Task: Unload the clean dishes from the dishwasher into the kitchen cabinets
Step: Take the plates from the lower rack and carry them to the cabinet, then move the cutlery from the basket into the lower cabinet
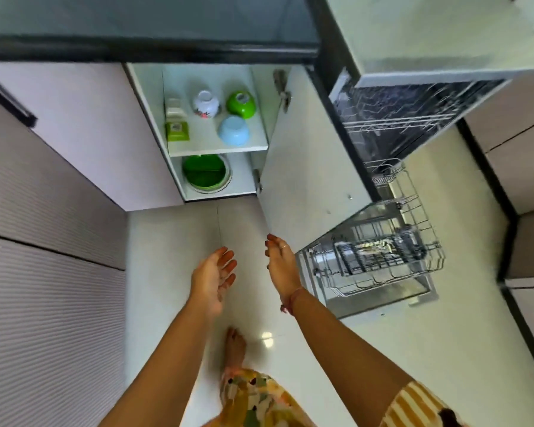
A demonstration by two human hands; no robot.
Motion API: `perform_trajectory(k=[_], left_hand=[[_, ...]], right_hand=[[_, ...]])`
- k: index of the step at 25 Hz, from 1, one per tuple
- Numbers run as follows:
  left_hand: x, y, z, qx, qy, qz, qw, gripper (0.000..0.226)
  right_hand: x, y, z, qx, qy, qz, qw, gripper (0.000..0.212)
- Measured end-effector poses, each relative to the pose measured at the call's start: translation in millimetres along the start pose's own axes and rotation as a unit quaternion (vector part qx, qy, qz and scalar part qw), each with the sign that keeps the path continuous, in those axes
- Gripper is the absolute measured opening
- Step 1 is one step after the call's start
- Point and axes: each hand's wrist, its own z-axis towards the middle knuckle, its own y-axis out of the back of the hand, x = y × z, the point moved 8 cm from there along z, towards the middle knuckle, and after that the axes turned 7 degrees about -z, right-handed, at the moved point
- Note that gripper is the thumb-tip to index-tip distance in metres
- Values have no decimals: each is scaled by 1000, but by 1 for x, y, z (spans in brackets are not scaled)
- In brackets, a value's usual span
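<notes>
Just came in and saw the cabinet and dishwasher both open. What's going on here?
A person is unloading the dishwasher into the open lower cabinet. Both the left hand and right hand are open and hold nothing. Upside-down bowls already sit on the upper shelf: a white bowl, a green bowl and a blue bowl. A green plate lies below. The pulled-out lower rack looks nearly empty.

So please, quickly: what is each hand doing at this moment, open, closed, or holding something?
Left hand: open, fingers relaxed, holding nothing.
Right hand: open, fingers nearly straight, holding nothing.
</notes>
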Motion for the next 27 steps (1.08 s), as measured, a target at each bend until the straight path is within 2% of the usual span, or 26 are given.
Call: perform_trajectory(k=[3, 7, 9, 15, 22, 27], left_hand=[[25, 3, -49, 10, -7, 1, 1000, 35], [62, 9, -91, 8, -23, -16, 1000, 33], [86, 10, -111, 5, -31, -30, 999, 32], [171, 3, -162, -13, 15, -35, 999, 32], [225, -74, -151, -11, 31, 39, 999, 27], [251, -165, -103, -27, 18, 90, 995, 27]], right_hand=[[-4, 36, -38, -15, 5, 41, 999, 21], [-22, 79, -72, -23, 8, 66, 998, 22], [-34, 105, -91, -19, 16, 53, 998, 23], [-85, 189, -132, -7, -2, -5, 1000, 19], [-127, 291, -87, -22, -38, -39, 998, 23], [-131, 356, -9, 17, -9, -172, 985, 32]])
